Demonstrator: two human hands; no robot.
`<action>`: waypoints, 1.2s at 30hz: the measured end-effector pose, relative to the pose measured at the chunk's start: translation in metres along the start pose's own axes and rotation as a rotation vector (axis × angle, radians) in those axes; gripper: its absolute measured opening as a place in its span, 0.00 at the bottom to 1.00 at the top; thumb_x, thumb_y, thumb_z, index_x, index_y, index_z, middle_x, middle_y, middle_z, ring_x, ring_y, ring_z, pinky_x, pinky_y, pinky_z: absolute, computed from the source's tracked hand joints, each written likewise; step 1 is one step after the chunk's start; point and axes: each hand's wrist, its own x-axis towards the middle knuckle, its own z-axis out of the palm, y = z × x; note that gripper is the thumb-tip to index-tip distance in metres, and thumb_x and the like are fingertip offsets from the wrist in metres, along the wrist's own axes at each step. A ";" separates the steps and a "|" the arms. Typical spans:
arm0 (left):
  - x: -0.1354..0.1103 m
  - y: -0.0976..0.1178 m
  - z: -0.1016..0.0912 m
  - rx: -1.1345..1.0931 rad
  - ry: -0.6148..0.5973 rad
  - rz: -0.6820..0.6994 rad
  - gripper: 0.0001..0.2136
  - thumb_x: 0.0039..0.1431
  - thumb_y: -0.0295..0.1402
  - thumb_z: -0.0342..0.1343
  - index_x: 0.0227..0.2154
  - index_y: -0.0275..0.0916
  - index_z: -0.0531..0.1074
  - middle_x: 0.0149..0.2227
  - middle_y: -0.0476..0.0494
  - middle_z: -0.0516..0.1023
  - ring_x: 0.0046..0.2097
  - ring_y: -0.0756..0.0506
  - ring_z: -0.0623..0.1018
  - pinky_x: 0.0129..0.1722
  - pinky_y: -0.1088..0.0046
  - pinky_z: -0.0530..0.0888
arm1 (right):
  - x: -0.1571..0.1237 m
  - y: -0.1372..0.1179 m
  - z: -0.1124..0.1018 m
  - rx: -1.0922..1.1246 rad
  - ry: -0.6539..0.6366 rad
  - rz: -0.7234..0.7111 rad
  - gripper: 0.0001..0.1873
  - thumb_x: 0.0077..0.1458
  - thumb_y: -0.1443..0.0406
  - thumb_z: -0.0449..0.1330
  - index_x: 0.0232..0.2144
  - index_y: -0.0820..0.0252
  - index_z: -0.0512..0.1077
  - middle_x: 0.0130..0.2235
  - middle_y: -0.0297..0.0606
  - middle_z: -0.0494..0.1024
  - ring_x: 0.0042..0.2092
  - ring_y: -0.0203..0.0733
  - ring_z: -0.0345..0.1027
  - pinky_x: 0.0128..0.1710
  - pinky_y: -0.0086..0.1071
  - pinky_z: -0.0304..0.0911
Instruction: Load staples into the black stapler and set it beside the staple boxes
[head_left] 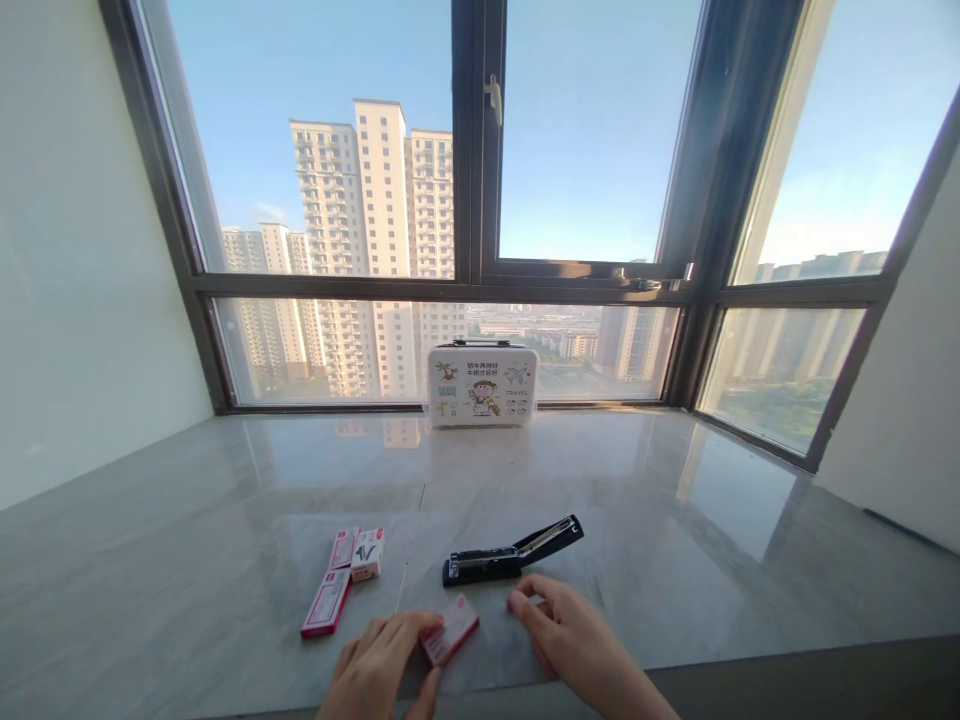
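My left hand [381, 662] pinches a small pink-and-white box [451, 630] by its left edge, just above the sill's front part. To its right, my right hand [564, 632] has its fingers curled together near the thumb; whatever may be between them is hidden. Just beyond the hands lies a black stapler [482, 564], its top arm swung back to the right so that the metal magazine shows. Left of my left hand, a pink-and-white box [327, 604] lies flat. Behind it are another such box [344, 547] and a white box with a stapler picture [368, 555].
A white carry case [483, 388] with cartoon prints stands at the back against the window frame [337, 288]. The grey marble-look sill [675, 560] runs between a left wall and a right wall. Its front edge passes under my hands.
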 end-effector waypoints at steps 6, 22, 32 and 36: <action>0.042 0.033 0.006 -0.312 -0.127 -0.048 0.18 0.55 0.34 0.60 0.50 0.45 0.73 0.47 0.44 0.79 0.48 0.42 0.77 0.50 0.67 0.72 | 0.019 0.005 0.000 -0.058 0.006 -0.005 0.18 0.60 0.54 0.57 0.26 0.62 0.73 0.24 0.32 0.70 0.28 0.35 0.60 0.27 0.27 0.50; 0.044 0.015 0.017 -0.390 -0.086 -0.046 0.23 0.55 0.33 0.60 0.55 0.44 0.71 0.46 0.44 0.79 0.45 0.43 0.77 0.48 0.68 0.73 | 0.025 -0.048 -0.022 -0.595 0.005 -0.318 0.06 0.46 0.64 0.67 0.28 0.48 0.83 0.27 0.34 0.81 0.31 0.42 0.70 0.31 0.31 0.50; 0.043 0.011 0.021 -0.386 -0.065 -0.059 0.22 0.53 0.33 0.61 0.53 0.44 0.71 0.45 0.44 0.79 0.44 0.43 0.77 0.48 0.68 0.73 | 0.023 -0.036 -0.023 -0.458 -0.033 -0.373 0.06 0.50 0.66 0.60 0.30 0.55 0.78 0.24 0.30 0.76 0.27 0.35 0.67 0.29 0.28 0.51; 0.043 0.010 0.023 -0.384 -0.069 -0.062 0.23 0.52 0.32 0.60 0.53 0.44 0.71 0.45 0.44 0.79 0.43 0.43 0.77 0.48 0.66 0.74 | 0.013 -0.009 -0.038 -0.267 -0.024 -0.282 0.05 0.55 0.63 0.60 0.31 0.58 0.75 0.24 0.28 0.71 0.27 0.34 0.63 0.27 0.26 0.52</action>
